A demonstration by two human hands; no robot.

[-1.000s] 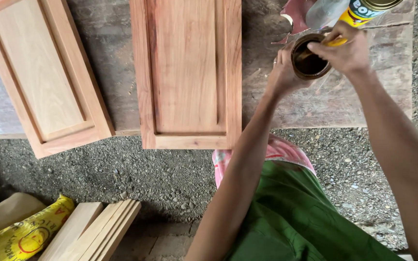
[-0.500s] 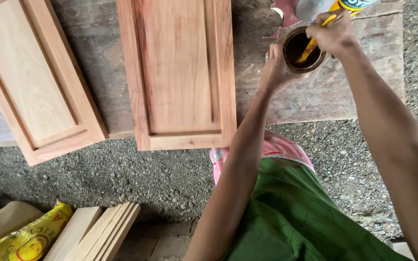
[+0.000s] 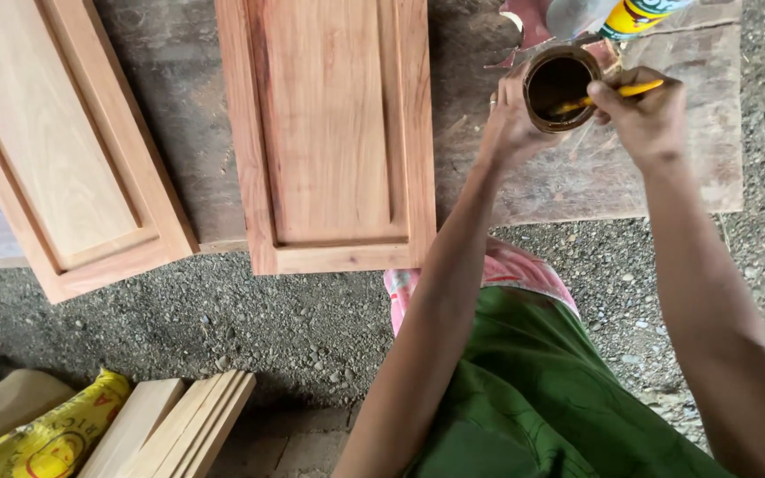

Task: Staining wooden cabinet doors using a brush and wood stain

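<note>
Left hand [image 3: 508, 124] grips tin [image 3: 560, 87]; right hand [image 3: 644, 111] pinches yellow handle [image 3: 622, 92], tip perhaps submerged.

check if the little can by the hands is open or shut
Open: the can has no lid, its dark inside shows, and a yellow-handled brush dips into it.

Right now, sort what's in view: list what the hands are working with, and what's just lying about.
In use:
left hand steadying the small open can
right hand holding the yellow-handled brush, its tip in the can

Lying about:
two wooden cabinet doors on the bench
yellow sack
stacked boards
</note>
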